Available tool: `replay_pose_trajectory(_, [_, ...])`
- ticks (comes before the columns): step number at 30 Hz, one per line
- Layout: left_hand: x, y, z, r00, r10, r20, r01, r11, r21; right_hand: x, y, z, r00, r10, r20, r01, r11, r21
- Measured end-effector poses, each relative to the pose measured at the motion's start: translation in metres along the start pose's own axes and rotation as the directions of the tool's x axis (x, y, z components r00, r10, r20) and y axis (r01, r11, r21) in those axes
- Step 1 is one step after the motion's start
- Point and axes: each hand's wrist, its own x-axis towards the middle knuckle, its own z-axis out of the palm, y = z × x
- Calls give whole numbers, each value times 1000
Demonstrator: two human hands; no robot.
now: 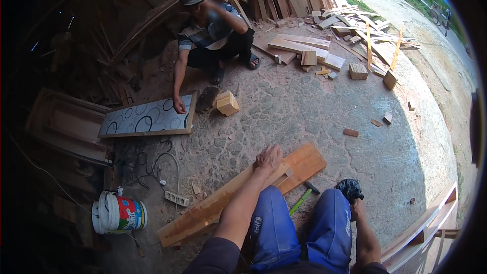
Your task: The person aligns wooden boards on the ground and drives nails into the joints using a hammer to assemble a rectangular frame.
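Note:
My left hand (269, 158) lies over the far edge of a long wooden board (218, 207), its fingers curled down on the wood. This board rests slantwise before my knees, beside a wider reddish plank (307, 163). Near its right end is a rectangular notch. By my right knee, my right hand (358, 208) is closed on a crumpled black plastic bag (349, 190); the bag partly hides the fingers. Between my legs lie a green tool or strip (300, 202) and a dark hammer-like head (312, 187), partly covered by my knee.
A co-worker (213, 35) squats ahead, one hand on a panel with a circle pattern (147, 116). Wood blocks (227, 103) stand nearby. At left are a paint bucket (119, 213) and a power strip (176, 199). Scrap wood (355, 30) lies far right; a wooden frame (421, 228), near right.

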Motion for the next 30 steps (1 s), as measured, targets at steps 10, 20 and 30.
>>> replay_pose_trajectory(10, [-8, -2, 10, 904, 112, -413, -135, 990, -26, -20, -15, -11, 929, 86, -361, 18, 961, 277])
replay_pose_trajectory(20, [-156, 113, 35, 959, 189, -212, -282, 549, -787, -81, -233, -116, 980, -127, 153, -151, 21, 988])
replay_pose_trajectory(30, [-135, 76, 38, 951, -232, -205, -195, 64, -979, -71, -340, -63, 925, -310, 221, -221, 36, 975])
